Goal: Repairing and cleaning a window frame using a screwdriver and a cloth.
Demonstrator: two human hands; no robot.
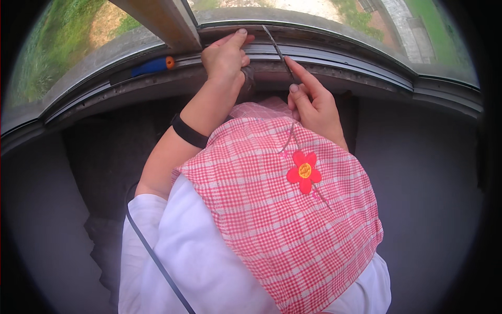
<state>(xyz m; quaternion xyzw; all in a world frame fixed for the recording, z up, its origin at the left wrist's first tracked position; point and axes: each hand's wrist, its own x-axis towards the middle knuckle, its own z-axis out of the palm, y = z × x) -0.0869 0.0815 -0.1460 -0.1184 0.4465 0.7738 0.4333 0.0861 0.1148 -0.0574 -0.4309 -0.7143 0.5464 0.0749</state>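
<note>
My left hand [225, 60] is closed at the window track [366, 69], left of centre, with a dark grey object [248, 78] below its fingers that I cannot make out. My right hand [316, 104] holds a long, thin dark metal tool [274, 43] between thumb and fingers, index finger extended along it, its tip pointing up toward the glass. A tool with a blue and orange handle [149, 67] lies in the track to the left of my left hand. A red-and-white checked cloth [261, 209] with a red flower patch [304, 171] covers much of the lower view.
A window frame post [167, 26] rises at upper left, with glass on both sides and greenery and pale ground outside. A grey sill edge [439, 99] curves across the view above grey wall surfaces [429, 199]. A cable [151, 246] hangs over my white sleeve.
</note>
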